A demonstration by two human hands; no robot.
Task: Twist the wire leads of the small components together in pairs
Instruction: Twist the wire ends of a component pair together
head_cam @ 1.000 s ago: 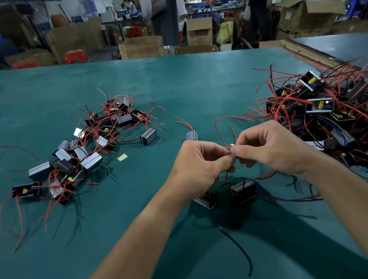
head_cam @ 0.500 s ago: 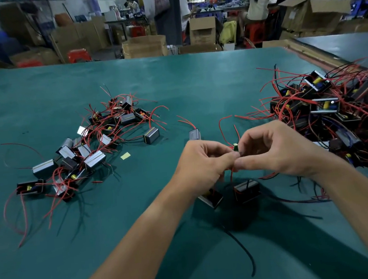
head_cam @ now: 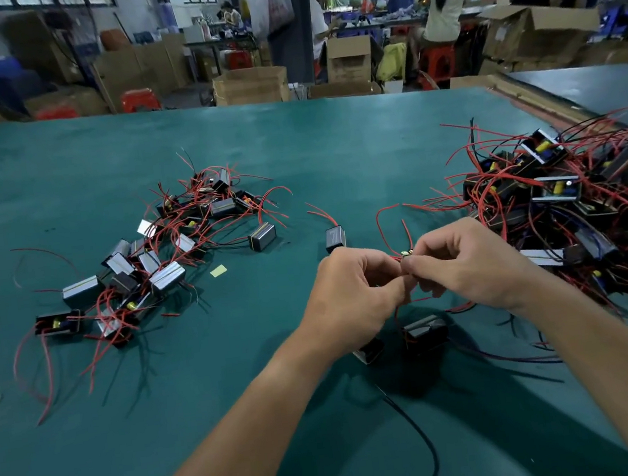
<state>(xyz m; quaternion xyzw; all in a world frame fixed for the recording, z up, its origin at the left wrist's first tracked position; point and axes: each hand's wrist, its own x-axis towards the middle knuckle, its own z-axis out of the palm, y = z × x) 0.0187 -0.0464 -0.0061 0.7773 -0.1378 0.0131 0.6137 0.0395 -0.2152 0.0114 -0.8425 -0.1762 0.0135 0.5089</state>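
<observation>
Left hand (head_cam: 354,292) and right hand (head_cam: 469,262), fingers curled, pinch red leads (head_cam: 407,232) above two components (head_cam: 424,329) on the counter (head_cam: 292,141). Risk: a lead slipping from the pinch, leaving the twist loose.

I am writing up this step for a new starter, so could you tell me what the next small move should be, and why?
The left hand and right hand both pinch the red leads where they meet, two components sit below, and loose ends stick up past the pinch. So the joint looks unfinished: probably roll the pinched leads to twist them together.
</observation>
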